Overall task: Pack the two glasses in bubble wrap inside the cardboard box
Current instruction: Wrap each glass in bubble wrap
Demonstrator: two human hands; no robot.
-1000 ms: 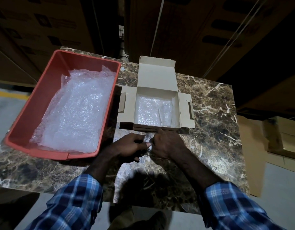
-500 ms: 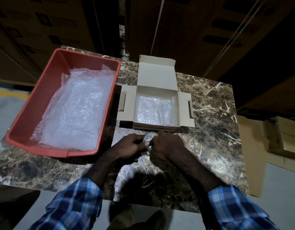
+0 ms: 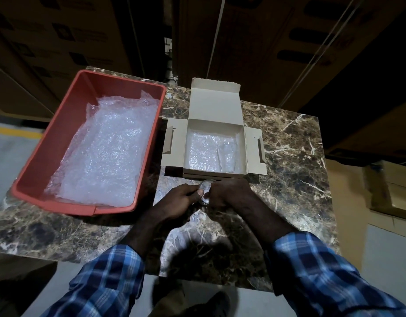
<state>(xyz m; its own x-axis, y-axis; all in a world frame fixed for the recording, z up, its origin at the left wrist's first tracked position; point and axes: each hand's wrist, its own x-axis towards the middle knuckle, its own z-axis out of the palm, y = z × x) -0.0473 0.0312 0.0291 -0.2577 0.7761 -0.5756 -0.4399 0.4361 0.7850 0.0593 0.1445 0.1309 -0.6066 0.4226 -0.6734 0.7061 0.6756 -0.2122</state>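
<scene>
Left hand (image 3: 179, 199) and right hand (image 3: 227, 193) together grip a glass (image 3: 204, 191) before the cardboard box (image 3: 214, 147).

1. Cardboard box (image 3: 214, 136) open on top; its raised rear lid blocks entry from behind, and its side flaps spread outward.
2. Red bin (image 3: 60, 138) stands just beside the left flap, leaving a narrow gap.
3. Bare tabletop (image 3: 295, 179) right of the box.
4. Both hands occupy the front approach, close to the box's near wall.

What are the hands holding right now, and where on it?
Both the left hand and right hand grip one clear glass between them, by its sides; only its round end shows.
</scene>
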